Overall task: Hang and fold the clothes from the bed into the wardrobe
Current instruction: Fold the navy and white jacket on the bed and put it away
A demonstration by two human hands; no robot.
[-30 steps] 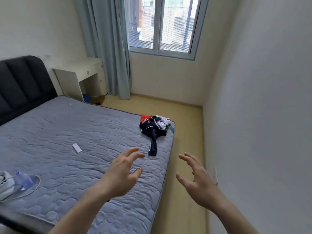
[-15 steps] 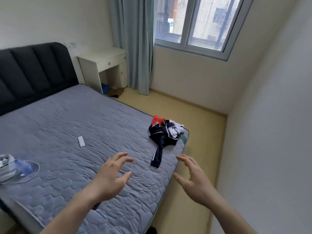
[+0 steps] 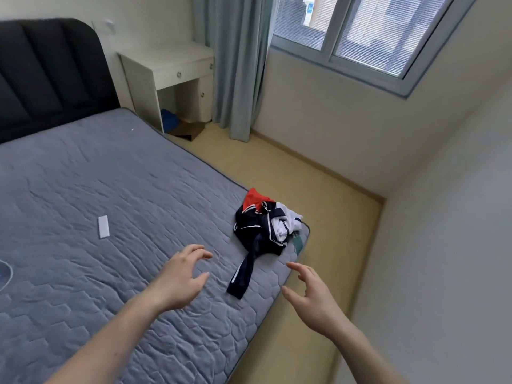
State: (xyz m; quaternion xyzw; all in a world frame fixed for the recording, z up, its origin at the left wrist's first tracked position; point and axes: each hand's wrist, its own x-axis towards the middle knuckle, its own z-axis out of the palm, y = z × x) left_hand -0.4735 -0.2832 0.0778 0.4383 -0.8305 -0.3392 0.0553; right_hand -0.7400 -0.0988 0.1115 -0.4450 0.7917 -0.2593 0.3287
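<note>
Clothes: a small crumpled pile of clothes [image 3: 264,227], navy, white and red pieces tangled together, sits at the foot corner of the bed [image 3: 116,189] on the window side, right by the mattress edge; a dark sleeve or leg [image 3: 242,275] trails from it toward the person.
Left hand: the left hand [image 3: 180,281] hangs over the mattress just left of the trailing strip, fingers spread and curled, holding nothing.
Right hand: the right hand [image 3: 311,296] hangs past the bed's side edge, over the floor [image 3: 327,206], fingers loose and apart, also holding nothing.
Risk, tangle: the pieces look knotted into one another, so lifting by the trailing strip alone would likely drag the whole bundle or shed pieces.
Risk, edge: the pile lies so close to the corner that a careless pull could tip the white piece off onto the floor.
Risk, sorting: what should be hung and what folded cannot be told until the pile is separated.
Surface: a grey quilted mattress, bare, soft enough to fold on; a small white flat object [image 3: 103,227] lies well apart toward the middle.
Room: a dark padded headboard [image 3: 47,76], a white desk [image 3: 169,79] beside it, a grey-green curtain [image 3: 235,65] and a window [image 3: 360,31]; no wardrobe is in view.
</note>
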